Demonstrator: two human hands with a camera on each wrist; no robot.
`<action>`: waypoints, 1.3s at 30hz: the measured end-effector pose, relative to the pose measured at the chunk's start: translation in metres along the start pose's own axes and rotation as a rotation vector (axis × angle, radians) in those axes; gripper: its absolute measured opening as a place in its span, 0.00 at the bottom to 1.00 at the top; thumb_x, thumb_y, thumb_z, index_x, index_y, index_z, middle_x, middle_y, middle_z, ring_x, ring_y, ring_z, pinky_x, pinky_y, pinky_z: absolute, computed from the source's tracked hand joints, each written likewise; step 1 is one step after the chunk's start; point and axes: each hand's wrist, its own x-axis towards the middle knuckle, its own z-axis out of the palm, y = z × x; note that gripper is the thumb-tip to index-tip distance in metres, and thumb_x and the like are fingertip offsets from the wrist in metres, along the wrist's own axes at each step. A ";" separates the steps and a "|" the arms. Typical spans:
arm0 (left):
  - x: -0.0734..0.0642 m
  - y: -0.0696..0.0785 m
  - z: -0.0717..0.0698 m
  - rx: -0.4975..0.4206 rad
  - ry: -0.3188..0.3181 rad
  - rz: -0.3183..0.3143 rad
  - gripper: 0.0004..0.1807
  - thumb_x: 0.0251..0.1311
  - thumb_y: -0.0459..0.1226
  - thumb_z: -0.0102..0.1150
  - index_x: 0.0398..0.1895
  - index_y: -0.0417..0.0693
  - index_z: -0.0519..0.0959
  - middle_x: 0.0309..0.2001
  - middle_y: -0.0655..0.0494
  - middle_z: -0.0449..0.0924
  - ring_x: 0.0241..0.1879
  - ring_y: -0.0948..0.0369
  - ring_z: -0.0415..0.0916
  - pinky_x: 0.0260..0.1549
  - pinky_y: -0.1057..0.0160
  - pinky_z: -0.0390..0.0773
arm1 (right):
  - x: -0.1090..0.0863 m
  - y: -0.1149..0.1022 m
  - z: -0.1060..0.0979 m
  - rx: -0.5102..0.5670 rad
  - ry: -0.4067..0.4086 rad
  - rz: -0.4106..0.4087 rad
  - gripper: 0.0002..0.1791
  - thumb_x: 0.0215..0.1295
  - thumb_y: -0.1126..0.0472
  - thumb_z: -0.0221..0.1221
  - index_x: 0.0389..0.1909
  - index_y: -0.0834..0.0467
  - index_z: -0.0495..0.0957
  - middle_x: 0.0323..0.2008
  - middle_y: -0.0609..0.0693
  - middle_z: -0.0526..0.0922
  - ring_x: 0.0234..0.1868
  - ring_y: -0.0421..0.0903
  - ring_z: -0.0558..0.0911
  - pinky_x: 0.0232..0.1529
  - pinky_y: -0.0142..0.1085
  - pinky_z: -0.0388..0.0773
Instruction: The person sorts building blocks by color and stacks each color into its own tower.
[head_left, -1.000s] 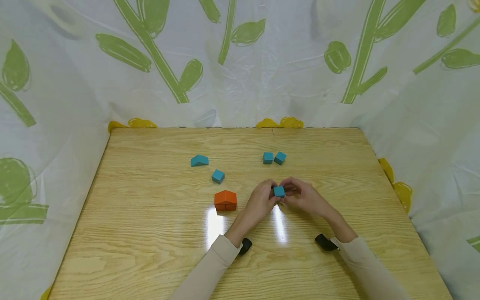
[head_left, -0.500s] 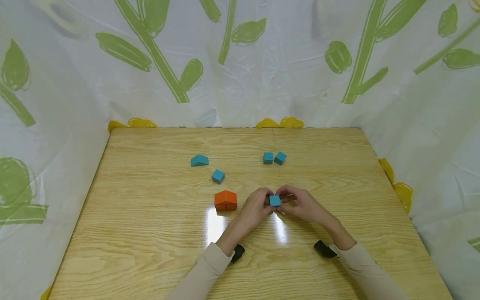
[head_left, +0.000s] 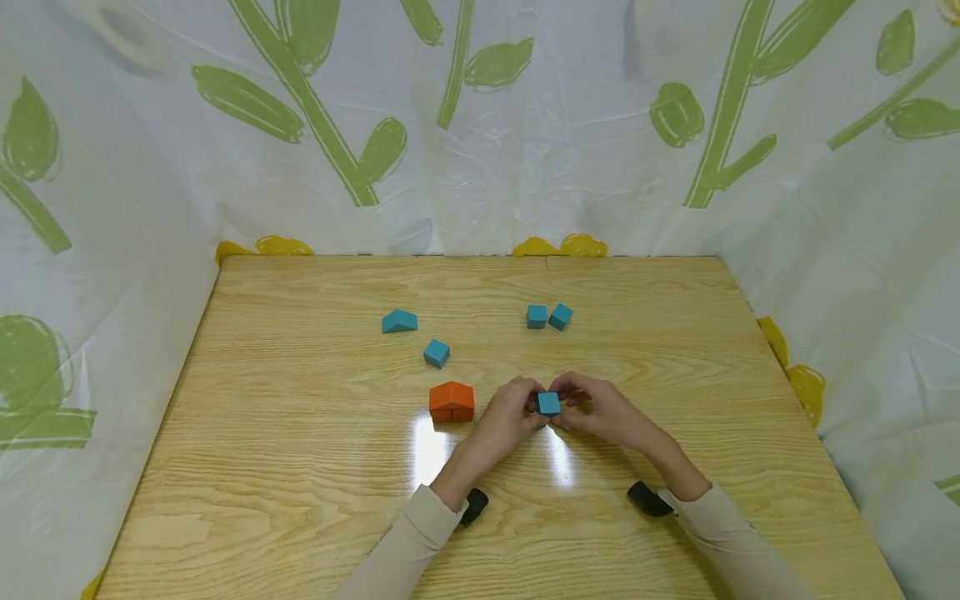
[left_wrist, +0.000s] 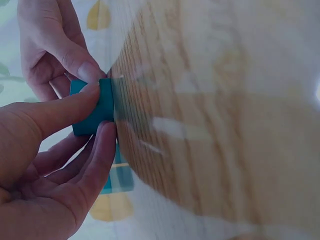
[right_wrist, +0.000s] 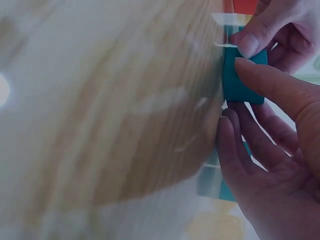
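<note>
Both hands meet at a blue cube (head_left: 549, 404) right of the table's middle. Thumb and fingers of the left hand (head_left: 512, 417) pinch it from the left. From the other side the right hand (head_left: 603, 410) holds it, its thumb (right_wrist: 272, 80) lying on the near face. In the left wrist view the cube (left_wrist: 95, 112) appears to stand on the tabletop, both thumbs on the same face. To the left of the left hand stands an orange house-shaped stack (head_left: 452, 402), a pitched piece over two small blocks.
Behind the hands lie two blue cubes (head_left: 536, 316) close together. A single blue cube (head_left: 437, 353) and a blue roof-shaped block (head_left: 400, 321) sit farther left. White curtains (head_left: 570, 125) with green leaves border the wooden table (head_left: 262, 433).
Both hands have drawn the blue cube toward the person and slightly left, mostly in the first half second. Since then they have hardly moved. The other blocks stay where they were.
</note>
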 end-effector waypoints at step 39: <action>0.005 -0.001 0.000 -0.041 0.000 -0.044 0.16 0.54 0.26 0.75 0.46 0.32 0.82 0.39 0.45 0.83 0.36 0.55 0.81 0.36 0.68 0.81 | 0.068 0.013 -0.047 -0.147 0.349 0.083 0.29 0.67 0.73 0.64 0.67 0.73 0.67 0.61 0.71 0.67 0.58 0.65 0.73 0.56 0.56 0.77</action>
